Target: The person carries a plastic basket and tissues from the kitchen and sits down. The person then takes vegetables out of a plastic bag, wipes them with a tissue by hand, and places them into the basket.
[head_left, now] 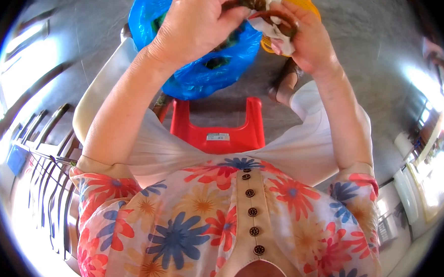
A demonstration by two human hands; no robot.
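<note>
My left hand [190, 25] is closed, its thumb and fingers pinching the end of a dark brown, glossy piece [249, 2]. My right hand [313, 41] is closed around a curved brown-red shell-like piece [281, 20] with white and pinkish parts [281, 43] showing below it. The two hands are close together at the top of the view, and I cannot make out the exact kind of thing they hold. Just below them sits a blue plastic bag [197, 80] with dark green contents. A yellow-orange basket [307, 2] is partly hidden behind my right hand.
A red plastic stool [217, 136] with a white label stands between my knees. Grey floor [106, 14] surrounds the bag. Dark chair-like bars [46, 131] stand at the far left. White pieces of furniture [407, 196] show at the right edge.
</note>
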